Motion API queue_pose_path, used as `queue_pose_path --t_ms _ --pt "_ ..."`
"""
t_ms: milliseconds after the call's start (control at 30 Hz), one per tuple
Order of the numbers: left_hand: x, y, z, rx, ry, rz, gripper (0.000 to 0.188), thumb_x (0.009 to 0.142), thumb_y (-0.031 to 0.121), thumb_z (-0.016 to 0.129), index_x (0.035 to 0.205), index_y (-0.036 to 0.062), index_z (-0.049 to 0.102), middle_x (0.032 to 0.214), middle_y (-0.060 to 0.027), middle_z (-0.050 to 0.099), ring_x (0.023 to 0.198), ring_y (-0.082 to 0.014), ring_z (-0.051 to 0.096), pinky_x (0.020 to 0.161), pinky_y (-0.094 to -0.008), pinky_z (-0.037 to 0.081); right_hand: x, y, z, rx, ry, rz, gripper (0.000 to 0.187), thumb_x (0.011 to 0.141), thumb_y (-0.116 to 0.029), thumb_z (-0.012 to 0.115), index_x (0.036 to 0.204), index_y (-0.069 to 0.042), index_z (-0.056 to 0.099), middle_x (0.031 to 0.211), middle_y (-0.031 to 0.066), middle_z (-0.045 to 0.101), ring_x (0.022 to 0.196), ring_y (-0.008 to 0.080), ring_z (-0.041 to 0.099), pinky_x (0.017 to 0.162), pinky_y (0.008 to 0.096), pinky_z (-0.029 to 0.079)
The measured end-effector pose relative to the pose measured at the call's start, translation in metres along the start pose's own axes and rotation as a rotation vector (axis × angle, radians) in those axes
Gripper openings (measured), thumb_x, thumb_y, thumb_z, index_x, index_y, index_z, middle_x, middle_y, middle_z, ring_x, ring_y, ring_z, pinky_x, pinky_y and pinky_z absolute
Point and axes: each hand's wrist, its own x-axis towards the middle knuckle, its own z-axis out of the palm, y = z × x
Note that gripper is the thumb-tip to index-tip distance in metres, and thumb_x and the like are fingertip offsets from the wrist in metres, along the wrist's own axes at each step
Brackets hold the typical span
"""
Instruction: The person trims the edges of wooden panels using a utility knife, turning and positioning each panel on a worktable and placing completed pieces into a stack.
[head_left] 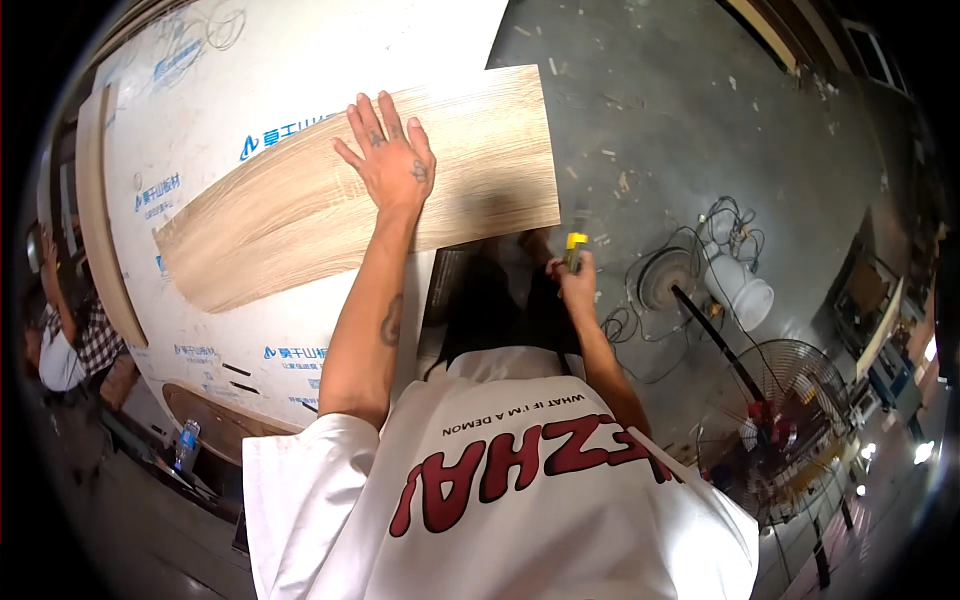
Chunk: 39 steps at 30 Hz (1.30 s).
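The wood-grain board [485, 150] lay under the left hand [397, 170], its fingers widely spread. The right hand [576, 284] had fingers curled around a yellow-ended tool [575, 242].

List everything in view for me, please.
Wood-grain board: one, light brown, on the sheet.
Sheet: one, white and blue, under the board.
Hand tool: one, yellow and dark, right hand.
Pedestal fan: one, dark, lower right.
Bucket: one, white, floor at right.
Cables: several, dark, near bucket.
Bottle: one, bluish, lower left.
Floor: one, grey, right.
Co-worker: one, dark plaid clothing, far left.
Shirt: one, white and red, bottom centre.
Left hand: one, on the board.
Right hand: one, around the tool.
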Motion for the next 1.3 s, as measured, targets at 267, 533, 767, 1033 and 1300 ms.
queue_pose_path --t_ms 267,533,767,1033,1300 --pt "-0.032 -0.053 -0.013 -0.427 0.236 -0.109 0.071 0.097 0.036 0.058 0.154 0.0009 0.031 0.162 -0.0268 0.017 0.152 -0.0414 0.011 0.121 -0.0585 0.004 -0.028 -0.103 0.056 0.607 -0.045 -0.333 0.034 0.099 -0.006 0.060 0.128 0.006 0.048 0.112 0.0141 0.063 0.091 0.0222 0.070 0.079 0.0329 0.059" --pt "-0.146 -0.164 -0.151 -1.828 0.701 -1.150 0.069 0.090 0.018 0.069 0.145 -0.0046 0.036 0.142 -0.0203 0.049 0.129 -0.0342 0.048 0.112 -0.0451 0.038 -0.157 -0.172 0.045 0.412 0.018 -0.593 0.019 0.099 -0.008 0.061 0.113 0.004 0.055 0.091 0.0101 0.067 0.077 0.0158 0.069 0.073 0.0298 0.058" --pt "-0.111 -0.190 -0.214 -1.935 0.851 -0.546 0.050 0.085 -0.002 0.065 0.133 -0.0051 0.052 0.127 -0.0139 0.060 0.113 -0.0303 0.061 0.092 -0.0465 0.055 -0.168 -0.200 0.011 0.179 -0.057 -0.756 0.017 0.097 -0.014 0.064 0.106 0.000 0.061 0.074 0.0019 0.062 0.060 0.0082 0.057 0.054 0.0238 0.045" --pt "-0.130 -0.135 -0.414 -1.122 0.818 -0.029 0.042 0.089 0.008 0.075 0.125 -0.0086 0.061 0.124 -0.0168 0.064 0.104 -0.0239 0.065 0.090 -0.0376 0.054 -0.140 -0.202 -0.038 0.707 -0.144 -0.462 0.009 0.096 -0.014 0.065 0.095 -0.007 0.059 0.073 0.0031 0.058 0.060 0.0133 0.058 0.053 0.0269 0.048" --pt "-0.114 -0.078 -0.339 -0.227 0.257 0.600 0.076 0.067 -0.018 0.051 0.139 0.0074 0.054 0.119 -0.0251 0.066 0.104 -0.0385 0.067 0.091 -0.0429 0.054 -0.062 -0.298 -0.085 1.262 -0.594 -0.583 0.026 0.105 -0.021 0.049 0.115 0.003 0.053 0.141 0.0296 0.050 0.134 0.0407 0.050 0.111 0.0549 0.043"
